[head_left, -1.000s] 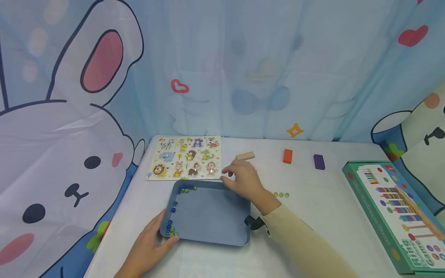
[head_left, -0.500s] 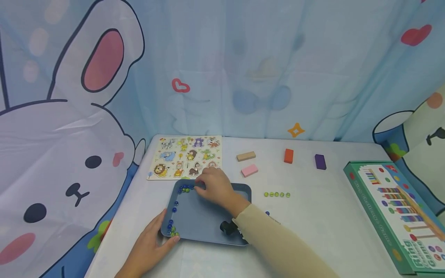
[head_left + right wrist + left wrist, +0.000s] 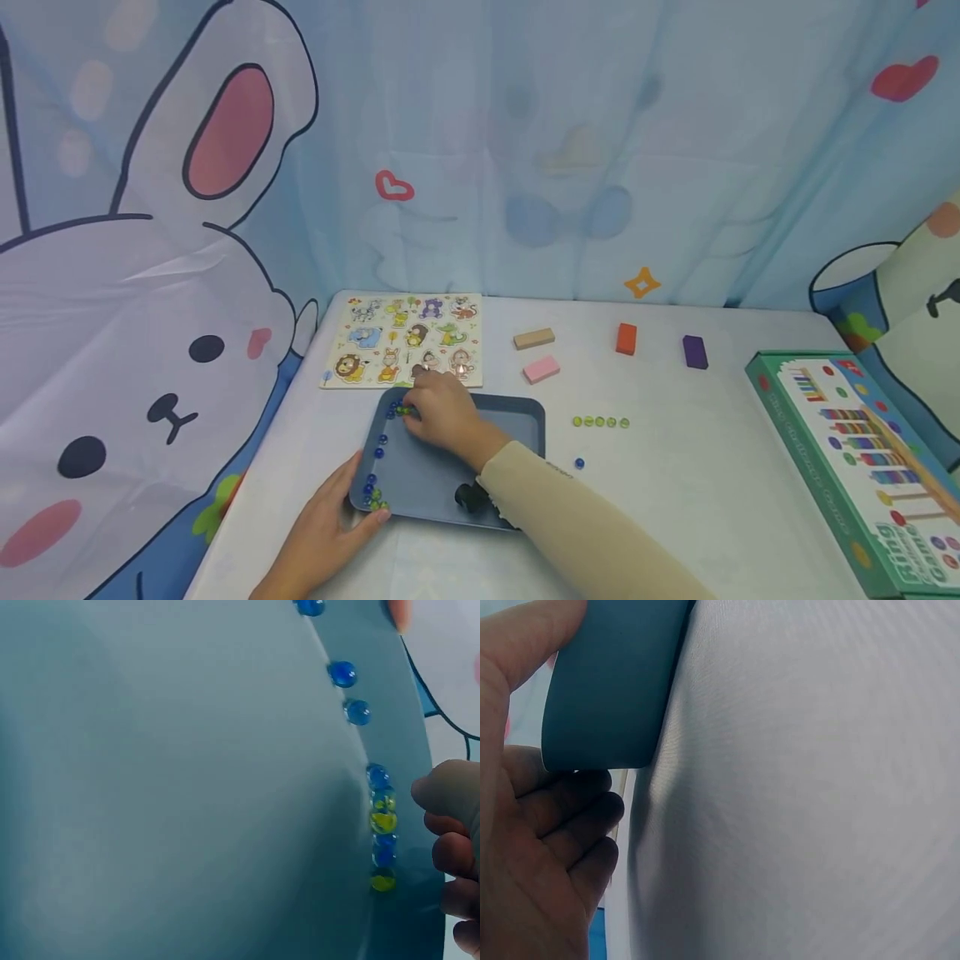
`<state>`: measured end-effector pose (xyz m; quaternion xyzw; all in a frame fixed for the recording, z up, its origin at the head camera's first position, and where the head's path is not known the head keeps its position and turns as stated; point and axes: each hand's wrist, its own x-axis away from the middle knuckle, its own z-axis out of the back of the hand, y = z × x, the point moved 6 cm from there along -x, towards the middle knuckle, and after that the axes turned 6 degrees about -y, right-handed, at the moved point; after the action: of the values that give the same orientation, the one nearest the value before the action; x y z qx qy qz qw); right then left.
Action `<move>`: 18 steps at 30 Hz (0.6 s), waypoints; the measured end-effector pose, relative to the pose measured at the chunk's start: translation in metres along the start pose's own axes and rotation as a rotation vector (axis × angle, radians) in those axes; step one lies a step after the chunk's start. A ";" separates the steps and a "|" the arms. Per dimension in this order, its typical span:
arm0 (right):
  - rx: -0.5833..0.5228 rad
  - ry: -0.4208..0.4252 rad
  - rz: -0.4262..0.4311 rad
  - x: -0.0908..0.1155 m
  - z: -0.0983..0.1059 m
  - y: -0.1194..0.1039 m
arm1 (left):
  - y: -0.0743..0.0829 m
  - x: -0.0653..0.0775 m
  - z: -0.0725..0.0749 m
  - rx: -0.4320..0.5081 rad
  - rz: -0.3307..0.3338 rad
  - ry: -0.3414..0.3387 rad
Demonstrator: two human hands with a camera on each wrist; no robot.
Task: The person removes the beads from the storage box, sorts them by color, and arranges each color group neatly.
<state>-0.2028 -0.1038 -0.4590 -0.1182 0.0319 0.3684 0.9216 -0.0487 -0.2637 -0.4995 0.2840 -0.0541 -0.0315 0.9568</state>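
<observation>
A blue-grey tray (image 3: 420, 479) lies on the table with blue and yellow-green marbles (image 3: 371, 492) along its left side and far left corner. My left hand (image 3: 318, 529) grips the tray's near left corner, thumb at the near side and fingers along the left side. The left wrist view shows that thumb against the tray wall (image 3: 611, 690). My right hand (image 3: 446, 417) reaches over the tray's far edge, fingertips close to the far corner marbles. In the right wrist view, its loosely bent fingers (image 3: 454, 791) are beside a line of marbles (image 3: 383, 822), with nothing between them.
Right of the tray lie a row of yellow-green marbles (image 3: 601, 422) and one blue marble (image 3: 579, 463). Behind are an animal puzzle board (image 3: 405, 337) and wooden, pink (image 3: 542, 369), orange (image 3: 626, 339) and purple blocks (image 3: 695, 352). A green game box (image 3: 855, 467) stands at right.
My right hand has moved left from beyond the tray's far right corner to the far left marbles, uncovering the pink block and the whole marble row. My left hand stays at the tray corner.
</observation>
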 end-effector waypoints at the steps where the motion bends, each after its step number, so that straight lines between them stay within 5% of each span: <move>1: 0.002 -0.006 0.000 0.000 -0.002 0.000 | 0.000 0.000 0.000 0.002 0.000 0.001; 18: 0.144 0.056 -0.026 -0.001 -0.018 -0.005 | -0.001 0.000 0.000 0.017 0.014 -0.001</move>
<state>-0.1999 -0.1122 -0.4753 -0.0624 0.0827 0.3495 0.9312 -0.0483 -0.2644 -0.5004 0.2916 -0.0569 -0.0248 0.9545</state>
